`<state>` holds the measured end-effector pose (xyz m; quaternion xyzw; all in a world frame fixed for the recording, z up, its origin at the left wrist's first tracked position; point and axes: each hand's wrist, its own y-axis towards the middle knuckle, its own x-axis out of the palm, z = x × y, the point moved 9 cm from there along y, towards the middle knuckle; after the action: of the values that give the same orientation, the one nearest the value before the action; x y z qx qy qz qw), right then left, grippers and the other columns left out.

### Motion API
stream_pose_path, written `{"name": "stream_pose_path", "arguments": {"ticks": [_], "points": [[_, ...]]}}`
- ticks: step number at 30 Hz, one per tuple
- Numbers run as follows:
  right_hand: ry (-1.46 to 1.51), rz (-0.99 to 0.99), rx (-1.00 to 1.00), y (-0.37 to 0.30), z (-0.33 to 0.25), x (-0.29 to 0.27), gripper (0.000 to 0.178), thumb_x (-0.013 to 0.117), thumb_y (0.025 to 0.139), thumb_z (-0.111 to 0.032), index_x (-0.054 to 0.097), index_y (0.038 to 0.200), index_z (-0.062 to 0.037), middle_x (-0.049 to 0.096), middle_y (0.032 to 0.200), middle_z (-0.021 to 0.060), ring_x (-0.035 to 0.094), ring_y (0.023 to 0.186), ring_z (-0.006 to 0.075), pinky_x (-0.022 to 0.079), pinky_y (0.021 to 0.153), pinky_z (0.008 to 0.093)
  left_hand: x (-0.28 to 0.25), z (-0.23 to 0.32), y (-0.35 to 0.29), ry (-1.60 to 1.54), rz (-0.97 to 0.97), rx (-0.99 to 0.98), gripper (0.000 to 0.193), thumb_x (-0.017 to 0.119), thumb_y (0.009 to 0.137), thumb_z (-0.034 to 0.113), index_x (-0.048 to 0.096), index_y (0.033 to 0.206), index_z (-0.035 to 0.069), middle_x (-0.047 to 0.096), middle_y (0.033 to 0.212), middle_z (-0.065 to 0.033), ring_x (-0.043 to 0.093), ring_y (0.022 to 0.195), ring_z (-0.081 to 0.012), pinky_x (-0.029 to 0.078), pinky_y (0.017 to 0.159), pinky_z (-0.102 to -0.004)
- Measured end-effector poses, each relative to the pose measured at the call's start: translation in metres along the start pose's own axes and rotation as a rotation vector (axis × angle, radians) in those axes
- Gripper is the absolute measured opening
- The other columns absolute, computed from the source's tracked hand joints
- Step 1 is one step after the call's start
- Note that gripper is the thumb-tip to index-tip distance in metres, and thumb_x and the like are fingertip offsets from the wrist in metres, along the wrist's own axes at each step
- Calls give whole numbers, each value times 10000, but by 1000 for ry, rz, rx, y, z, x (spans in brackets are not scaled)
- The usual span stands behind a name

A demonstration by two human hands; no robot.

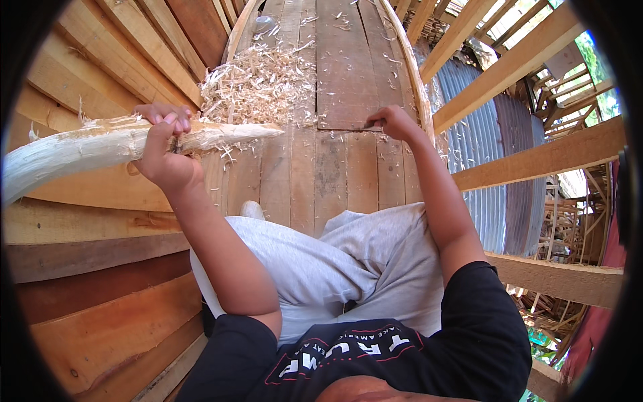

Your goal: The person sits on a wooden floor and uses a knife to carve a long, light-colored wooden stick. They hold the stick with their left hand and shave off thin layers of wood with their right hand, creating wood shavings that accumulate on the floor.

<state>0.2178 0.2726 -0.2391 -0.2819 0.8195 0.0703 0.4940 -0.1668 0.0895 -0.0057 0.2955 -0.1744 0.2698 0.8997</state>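
Note:
My left hand (167, 151) is closed around a thick, curved wooden branch (74, 153), pale and stripped of bark. From my grip its pointed end reaches right over the floor, and its thicker end runs out toward the left rim. Loose fibres stick up along its top. My right hand (395, 123) is held out to the right of the branch's tip, apart from it. Its fingers are curled around something small and dark, too little of which shows to name. Beyond the branch lies a heap of curled wood shavings (258, 84) on the plank floor (328, 174).
Stacked boards (100, 241) rise close on my left. On the right, wooden rails (536, 157) form an open railing, with corrugated metal sheets (479, 161) beyond it. A small clear object (264, 25) lies on the far floor. My crossed legs in grey trousers (295, 251) are below my hands.

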Motion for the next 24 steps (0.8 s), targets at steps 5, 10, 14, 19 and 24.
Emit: {"name": "stream_pose_path", "arguments": {"ticks": [5, 10, 14, 19, 24], "points": [[31, -9, 1, -11, 19, -38, 288, 604, 800, 9, 729, 1047, -75, 719, 875, 144, 662, 770, 253, 513, 737, 343, -7, 1, 1, -39, 19, 14, 149, 548, 694, 32, 434, 779, 74, 417, 640, -40, 437, 593, -161, 452, 738, -363], [-46, -73, 195, -25, 57, -24, 274, 596, 795, -69, 729, 1034, -55, 712, 808, 136, 653, 714, 194, 520, 681, 340, -5, 1, 3, -35, -2, 29, 142, 549, 700, 41, 439, 782, 74, 433, 640, -45, 439, 595, -161, 445, 734, -361], [-31, -102, 273, -29, 84, -6, 252, 572, 807, -95, 726, 1000, -43, 682, 724, 103, 636, 664, 178, 511, 624, 346, 1, 1, 1, -31, -28, 35, 144, 551, 696, 42, 440, 783, 71, 445, 642, -50, 446, 599, -163, 446, 731, -357], [154, -412, 520, -50, 90, 22, 217, 503, 895, -160, 684, 978, -72, 582, 686, 19, 527, 567, 140, 457, 514, 332, -3, -1, 2, -58, -7, 18, 149, 552, 688, 38, 441, 783, 68, 441, 642, -49, 446, 598, -164, 450, 727, -354], [240, -476, 564, -61, 82, 18, 245, 483, 925, -203, 678, 1031, -97, 562, 723, 12, 512, 598, 138, 465, 504, 327, 1, 0, 2, -50, -23, 26, 151, 551, 684, 34, 440, 781, 67, 433, 641, -50, 439, 594, -163, 447, 715, -353]]}}
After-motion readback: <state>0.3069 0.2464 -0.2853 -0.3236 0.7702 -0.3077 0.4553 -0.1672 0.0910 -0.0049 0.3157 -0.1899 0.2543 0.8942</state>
